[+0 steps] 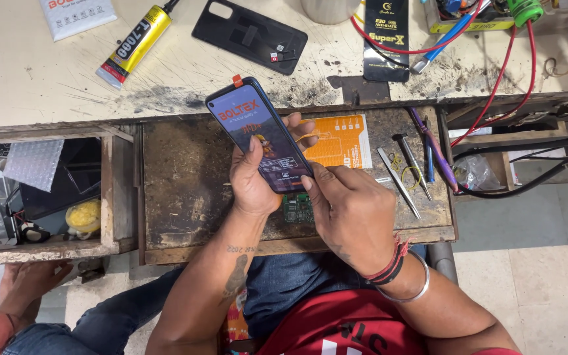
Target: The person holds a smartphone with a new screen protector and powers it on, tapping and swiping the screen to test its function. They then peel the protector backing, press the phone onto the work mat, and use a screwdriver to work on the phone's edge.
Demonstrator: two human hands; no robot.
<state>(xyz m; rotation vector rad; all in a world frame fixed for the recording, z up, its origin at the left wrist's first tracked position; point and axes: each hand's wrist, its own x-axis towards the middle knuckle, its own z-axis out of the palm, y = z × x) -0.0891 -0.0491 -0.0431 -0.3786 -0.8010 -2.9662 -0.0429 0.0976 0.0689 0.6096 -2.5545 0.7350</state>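
Phone (260, 135) with printed film, gripped in left hand (256, 177) above worn wooden drawer (185, 190); right hand (348, 213) pinching its lower edge. Tweezers (399, 182) and orange card (335, 141) nearby.

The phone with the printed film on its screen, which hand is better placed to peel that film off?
Probably the right hand: its fingers pinch at the lower corner of the phone, where the film ends. The left hand is wrapped around the phone, steadying it.
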